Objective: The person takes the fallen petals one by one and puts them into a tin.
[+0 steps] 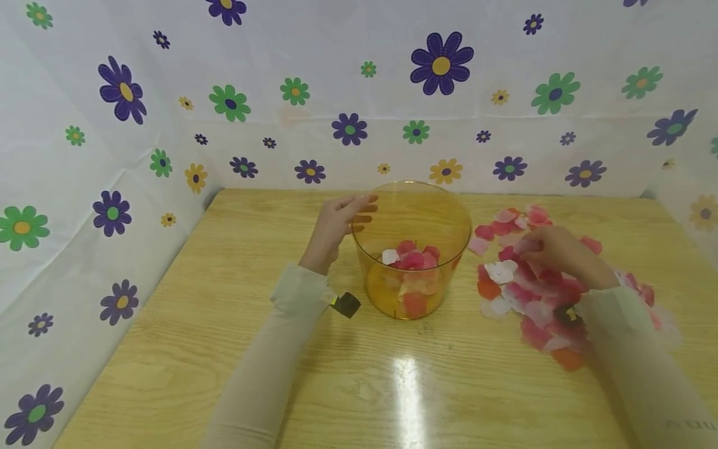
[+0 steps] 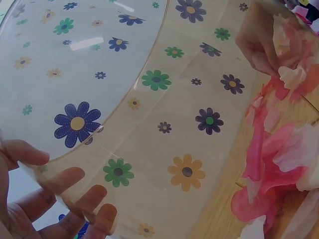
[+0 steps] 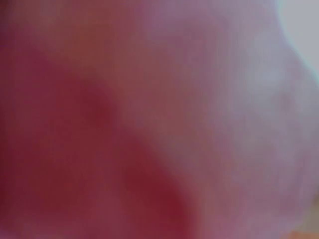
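A see-through amber plastic bucket [image 1: 370,284] stands upright with several pink, red and white petals [image 1: 412,259] in it. At its left rim my left hand [image 1: 333,227] holds the wall, the thumb near the rim and the other fingers showing through the plastic. In the left wrist view, the left hand's fingers [image 2: 102,194] are spread along the wall. My right hand [image 1: 561,252] is over the loose petal pile [image 1: 538,293], pinching a pale pink petal [image 1: 526,247] between thumb and fingertips. Blurred petals [image 3: 149,124] fill the right wrist view.
The bucket and pile share a light wood table [image 1: 224,299]. A white flower-printed cloth [image 1: 325,62] hangs behind and at the sides. A dark square wrist camera [image 1: 346,305] sticks out from the left cuff, close to the bucket.
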A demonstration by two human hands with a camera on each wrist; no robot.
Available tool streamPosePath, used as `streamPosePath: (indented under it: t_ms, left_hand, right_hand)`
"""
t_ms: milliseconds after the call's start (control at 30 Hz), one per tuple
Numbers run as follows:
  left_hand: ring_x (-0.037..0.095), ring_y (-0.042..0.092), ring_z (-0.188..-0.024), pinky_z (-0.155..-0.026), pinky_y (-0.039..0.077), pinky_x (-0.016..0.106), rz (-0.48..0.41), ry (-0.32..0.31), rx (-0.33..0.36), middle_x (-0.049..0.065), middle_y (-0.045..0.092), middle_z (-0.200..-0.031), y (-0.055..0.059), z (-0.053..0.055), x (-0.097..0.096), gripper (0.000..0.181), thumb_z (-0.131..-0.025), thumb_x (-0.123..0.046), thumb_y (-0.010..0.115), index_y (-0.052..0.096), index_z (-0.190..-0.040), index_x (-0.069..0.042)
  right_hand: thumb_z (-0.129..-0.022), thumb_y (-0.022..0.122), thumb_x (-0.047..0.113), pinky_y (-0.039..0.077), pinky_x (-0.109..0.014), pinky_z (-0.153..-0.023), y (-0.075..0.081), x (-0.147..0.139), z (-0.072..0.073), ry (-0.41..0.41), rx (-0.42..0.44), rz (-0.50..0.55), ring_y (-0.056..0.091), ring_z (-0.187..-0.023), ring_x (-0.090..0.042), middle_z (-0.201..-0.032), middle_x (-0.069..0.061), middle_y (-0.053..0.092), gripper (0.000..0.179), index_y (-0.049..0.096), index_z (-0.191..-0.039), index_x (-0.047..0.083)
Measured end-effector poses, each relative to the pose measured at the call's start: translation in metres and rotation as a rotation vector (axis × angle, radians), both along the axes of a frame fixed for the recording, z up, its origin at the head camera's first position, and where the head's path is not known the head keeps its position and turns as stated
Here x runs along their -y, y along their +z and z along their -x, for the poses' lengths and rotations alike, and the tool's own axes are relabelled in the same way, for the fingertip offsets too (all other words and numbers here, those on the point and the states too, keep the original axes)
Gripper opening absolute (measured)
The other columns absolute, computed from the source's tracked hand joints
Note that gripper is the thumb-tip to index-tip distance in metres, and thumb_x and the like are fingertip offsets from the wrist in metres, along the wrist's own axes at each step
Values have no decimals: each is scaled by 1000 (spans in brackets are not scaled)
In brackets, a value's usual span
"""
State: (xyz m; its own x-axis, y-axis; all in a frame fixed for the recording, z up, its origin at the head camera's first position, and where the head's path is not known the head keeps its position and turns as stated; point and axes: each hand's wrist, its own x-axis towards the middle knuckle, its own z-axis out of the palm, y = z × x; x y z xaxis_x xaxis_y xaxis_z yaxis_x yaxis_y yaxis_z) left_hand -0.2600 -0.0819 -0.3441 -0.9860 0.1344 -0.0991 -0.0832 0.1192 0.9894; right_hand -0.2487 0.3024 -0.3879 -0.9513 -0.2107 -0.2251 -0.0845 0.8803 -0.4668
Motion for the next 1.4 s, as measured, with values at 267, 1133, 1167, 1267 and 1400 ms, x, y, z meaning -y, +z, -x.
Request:
streamPosePath:
  t_ms: [267,1133,1167,1267,1400]
  left_hand:
    - [30,60,-112,-95,47,40,5,-1,4,13,62,-126,3,-1,-1,39,-96,-36,50,61,-124,-10]
    - [29,61,-111,-94,48,39,5,7,4,12,63,-124,3,-2,0,38,-96,-35,51,62,-123,-10]
    - [29,60,-111,-94,48,39,5,6,4,13,63,-124,2,-2,0,38,-96,-35,51,62,-123,-10]
    - [29,60,-111,-94,47,39,5,5,5,13,63,-124,2,-2,0,38,-96,-35,51,62,-122,-9]
    - [29,60,-111,-95,47,40,4,5,6,13,63,-124,2,-1,0,38,-96,-35,51,62,-123,-9]
  right_hand:
    - [-85,69,27,54,-38,-76,13,-6,-11,-70,-38,52,62,-87,-23,-102,-13,69,36,66,-115,9]
    - [-83,70,35,44,-58,-94,17,-29,-19,-102,157,71,44,-120,-40,-132,-19,50,61,49,-133,7]
    - [-83,70,33,46,-56,-93,17,-29,-19,-86,147,67,48,-117,-39,-130,-19,53,58,52,-131,7]
    - [-83,70,24,51,-49,-88,18,-29,-17,-42,104,62,56,-107,-32,-119,-17,63,45,60,-123,6]
    - [-83,71,21,53,-47,-85,19,-28,-15,-32,64,64,59,-103,-28,-112,-15,67,36,66,-117,7]
